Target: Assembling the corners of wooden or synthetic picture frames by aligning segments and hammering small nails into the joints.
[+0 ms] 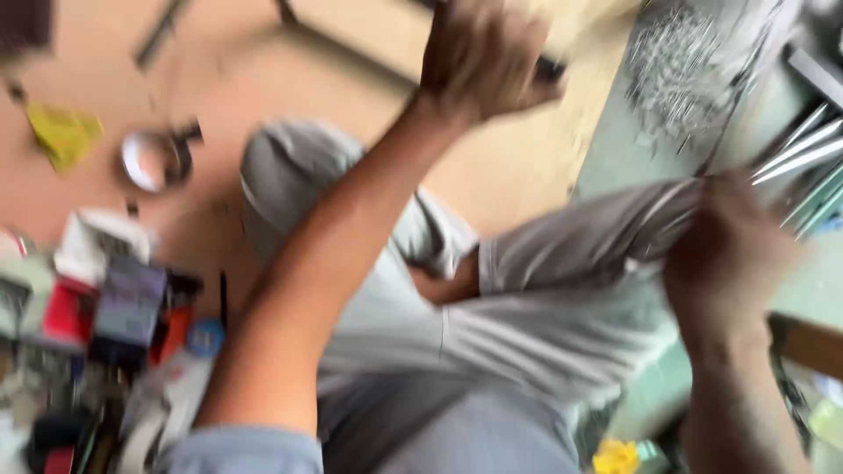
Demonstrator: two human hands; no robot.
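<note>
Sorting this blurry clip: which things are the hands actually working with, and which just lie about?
In hand:
left hand grips a dark handle
right hand at the metal rods

Lying about:
yellow scrap
round tin
clutter of boxes

You have one view only, from the camera on your head, so nothing is shared with a second view. It looks steeply down over your own lap to the floor, close enough that your forearms fill the middle of the frame. Your left hand reaches the top edge and your right hand sits at the right (everything is smeared by motion blur). A clutter of small boxes lines the left edge.
</note>
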